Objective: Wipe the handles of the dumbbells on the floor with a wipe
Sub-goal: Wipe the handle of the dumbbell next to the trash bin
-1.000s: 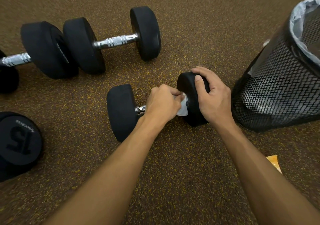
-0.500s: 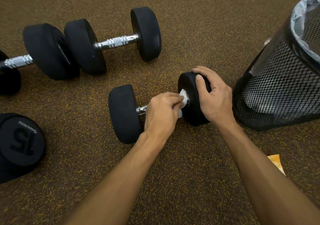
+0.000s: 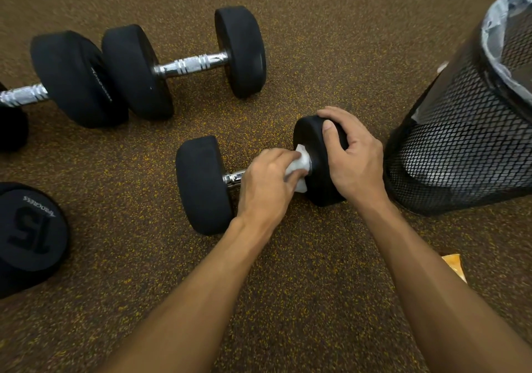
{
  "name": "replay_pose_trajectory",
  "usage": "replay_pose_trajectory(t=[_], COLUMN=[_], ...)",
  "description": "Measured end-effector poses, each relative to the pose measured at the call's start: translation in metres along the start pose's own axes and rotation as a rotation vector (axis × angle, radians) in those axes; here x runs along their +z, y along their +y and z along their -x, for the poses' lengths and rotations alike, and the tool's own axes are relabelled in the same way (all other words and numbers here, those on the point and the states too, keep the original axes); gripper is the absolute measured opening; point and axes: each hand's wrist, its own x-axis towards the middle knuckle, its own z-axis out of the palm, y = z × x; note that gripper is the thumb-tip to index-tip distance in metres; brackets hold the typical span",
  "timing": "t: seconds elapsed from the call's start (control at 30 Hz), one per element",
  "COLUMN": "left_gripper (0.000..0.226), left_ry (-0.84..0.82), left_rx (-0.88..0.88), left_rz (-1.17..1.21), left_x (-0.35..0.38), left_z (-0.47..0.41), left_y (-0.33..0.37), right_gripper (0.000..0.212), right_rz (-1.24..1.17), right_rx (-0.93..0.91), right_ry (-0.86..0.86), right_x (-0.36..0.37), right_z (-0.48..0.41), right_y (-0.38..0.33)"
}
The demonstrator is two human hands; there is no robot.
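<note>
Near dumbbell (image 3: 203, 184) lies on the floor (image 3: 302, 300) mid-view, just beside the bin (image 3: 460, 157). Left hand (image 3: 266, 188) is curled round the wipe (image 3: 300, 165), which is wrapped on the handle (image 3: 234, 176) at its right end, against the right head. Right hand (image 3: 354, 157) clamps that head from above, fingers curled over it, so it can't roll.

To do it well: full wrap, twist while sliding toward the left head. Bare chrome shows there, probably the part left to do. Other dumbbells (image 3: 190, 64) lie further back and left, handles uncovered.

Bin: black mesh, plastic liner (image 3: 501, 27) folded over the rim. Can't tell what's inside.
</note>
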Motion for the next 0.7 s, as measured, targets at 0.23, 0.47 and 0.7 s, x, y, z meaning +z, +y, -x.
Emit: replay_pose_trajectory(t=[0.23,0.47,0.7], left_gripper=[0.031,0.031,0.030], left_ry=[0.020,0.056,0.057], left_rx=[0.054,0.093,0.063], left_rz=[-0.063,-0.076,-0.089], left_x=[0.004,0.002,0.006], left_z=[0.001,0.001,0.001], left_y=[0.002,-0.006,-0.001], right_gripper=[0.029,0.029,0.029], right_rz=[0.002,0.004,-0.002], right_rx=[-0.013,-0.005,-0.012], right_ry=[0.007,0.007,0.015], right_x=[0.001,0.001,0.001], right_z=[0.000,0.000,0.001], right_y=[0.000,-0.001,-0.001])
